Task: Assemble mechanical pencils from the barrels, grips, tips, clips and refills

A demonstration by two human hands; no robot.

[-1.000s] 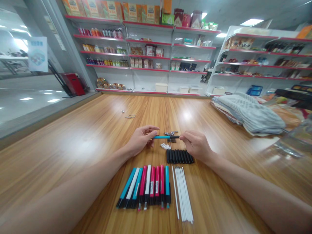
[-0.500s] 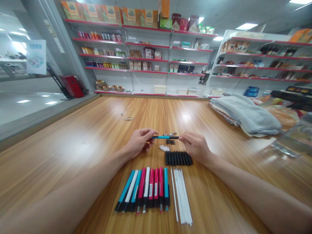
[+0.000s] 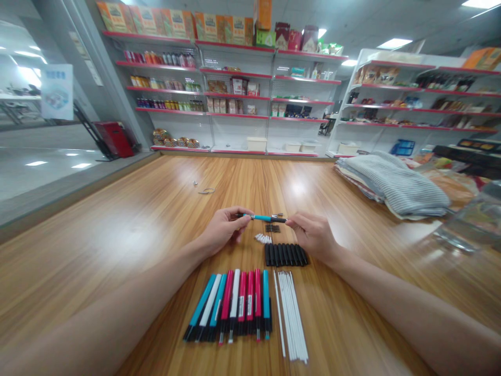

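Note:
A pen with a blue barrel and black front is held crosswise between both hands, above the table. My left hand grips its left end between thumb and fingers. At the right end, my right hand pinches the black part. Just beyond and below the pen lie small metal tips, dark springs and short white pieces. Black grip tubes form a row nearer me. Closer still are several blue, white and pink pen barrels with black clips, beside thin white refills.
On the wooden table, a thin loop and a tiny metal piece lie farther off. Folded striped cloth and a clear glass vessel are at the right. Stocked shelves stand behind.
The pen has turned and tilted slightly, its left end now higher. A shiny part shows by my left fingertips, where the black clip showed before. My right hand has barely moved.

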